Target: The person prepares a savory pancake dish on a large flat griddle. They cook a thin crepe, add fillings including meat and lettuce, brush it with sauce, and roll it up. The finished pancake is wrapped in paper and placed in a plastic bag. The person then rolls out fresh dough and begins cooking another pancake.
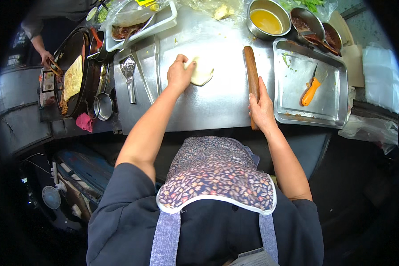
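A small flattened piece of pale dough (202,73) is on the steel worktop (212,109) in front of me. My left hand (180,73) grips its left edge, thumb on top and fingers partly hidden. To the right, my right hand (262,107) holds a wooden rolling pin (251,71) near its lower end. The pin points away from me, apart from the dough.
Right of the pin stands a steel tray (289,109) with an orange-handled scraper (311,91). Behind are a pot of yellow liquid (266,21) and bowls of dark sauce (307,23). Tongs (143,76) and a spatula (129,79) lie left. Another person's hand (46,59) works over a griddle with flatbread (73,78).
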`<state>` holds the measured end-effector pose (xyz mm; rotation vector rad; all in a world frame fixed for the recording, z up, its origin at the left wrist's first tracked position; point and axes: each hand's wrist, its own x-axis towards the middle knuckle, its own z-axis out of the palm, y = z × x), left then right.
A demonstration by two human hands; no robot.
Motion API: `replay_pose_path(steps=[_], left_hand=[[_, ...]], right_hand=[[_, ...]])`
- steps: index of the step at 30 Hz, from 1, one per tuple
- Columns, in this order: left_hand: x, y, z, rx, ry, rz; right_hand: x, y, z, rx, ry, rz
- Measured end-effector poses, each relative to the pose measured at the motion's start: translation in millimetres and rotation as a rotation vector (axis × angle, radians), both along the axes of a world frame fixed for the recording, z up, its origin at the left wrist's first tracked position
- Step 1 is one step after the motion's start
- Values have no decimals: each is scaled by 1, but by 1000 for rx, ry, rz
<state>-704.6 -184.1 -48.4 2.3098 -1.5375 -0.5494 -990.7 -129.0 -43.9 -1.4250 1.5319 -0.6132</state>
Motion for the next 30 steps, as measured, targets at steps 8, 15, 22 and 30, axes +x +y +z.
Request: replay_pose_path(steps=[8, 15, 22, 30], left_hand=[[12, 97, 24, -290, -193, -173], [37, 17, -19, -222, -167, -282], [27, 89, -15, -114, -129, -455], [71, -57, -14, -351, -122, -361]], right_hand=[[42, 3, 61, -426, 437, 719], [106, -89, -28, -561, 696, 339], [88, 8, -30, -513, 672, 396], [151, -170, -3, -874, 598, 243]])
